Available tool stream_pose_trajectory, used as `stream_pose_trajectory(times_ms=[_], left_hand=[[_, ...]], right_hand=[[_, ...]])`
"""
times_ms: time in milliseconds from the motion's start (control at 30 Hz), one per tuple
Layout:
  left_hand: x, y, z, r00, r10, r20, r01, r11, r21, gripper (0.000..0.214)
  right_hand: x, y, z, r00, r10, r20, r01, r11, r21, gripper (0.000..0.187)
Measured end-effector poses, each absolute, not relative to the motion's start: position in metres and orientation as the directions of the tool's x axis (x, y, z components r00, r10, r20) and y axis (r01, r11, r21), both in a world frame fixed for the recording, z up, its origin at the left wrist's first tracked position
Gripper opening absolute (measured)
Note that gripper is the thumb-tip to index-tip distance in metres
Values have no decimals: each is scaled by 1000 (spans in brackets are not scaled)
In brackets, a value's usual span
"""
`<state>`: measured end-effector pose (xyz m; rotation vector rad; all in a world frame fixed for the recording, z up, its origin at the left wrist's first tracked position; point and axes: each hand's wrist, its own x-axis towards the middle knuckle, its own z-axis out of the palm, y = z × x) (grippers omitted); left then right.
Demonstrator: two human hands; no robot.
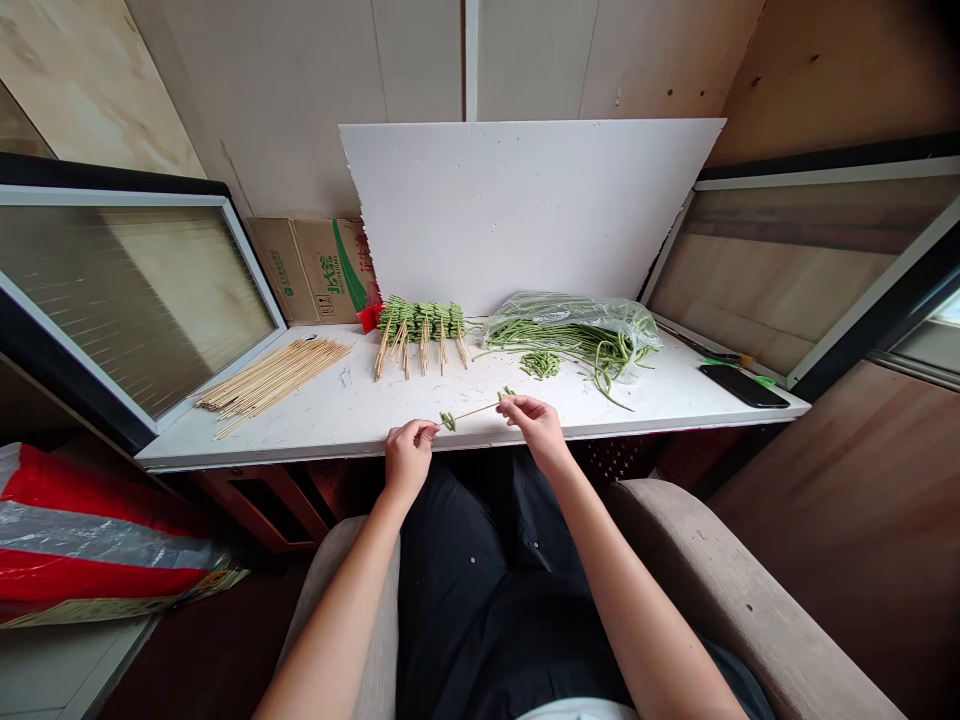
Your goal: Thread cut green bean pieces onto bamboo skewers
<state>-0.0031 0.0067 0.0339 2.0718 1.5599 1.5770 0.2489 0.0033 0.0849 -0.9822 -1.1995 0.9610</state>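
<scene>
Just above the table's front edge, a thin bamboo skewer (478,411) spans my two hands. My left hand (409,458) is closed, pinching the skewer's left end beside a few short green bean pieces (448,421) threaded on it. At the other end my right hand (536,425) is closed, its fingertips on a green bean piece (507,392); they partly hide the skewer's tip. Beyond my right hand lies a small pile of cut bean pieces (541,364). Behind it, long green beans (555,336) stick out of a clear plastic bag (577,308).
Bean-loaded skewers (424,325) are stacked at the back of the white table (360,425). Bare bamboo sticks (281,380) lie at left, near a cardboard box (315,270). A black phone (742,386) rests at right. A white board (540,215) stands behind; framed glass panels flank the table.
</scene>
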Motion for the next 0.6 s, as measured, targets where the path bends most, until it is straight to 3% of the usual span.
stream_pose_trajectory(times_ms=[367, 600], left_hand=[[8, 1, 33, -74, 738, 671, 617, -495, 612, 24], [6, 0, 32, -114, 758, 643, 606, -459, 649, 29]], right_hand=[[267, 12, 75, 161, 974, 160, -125, 181, -976, 47], [258, 13, 70, 229, 945, 233, -91, 259, -962, 46]])
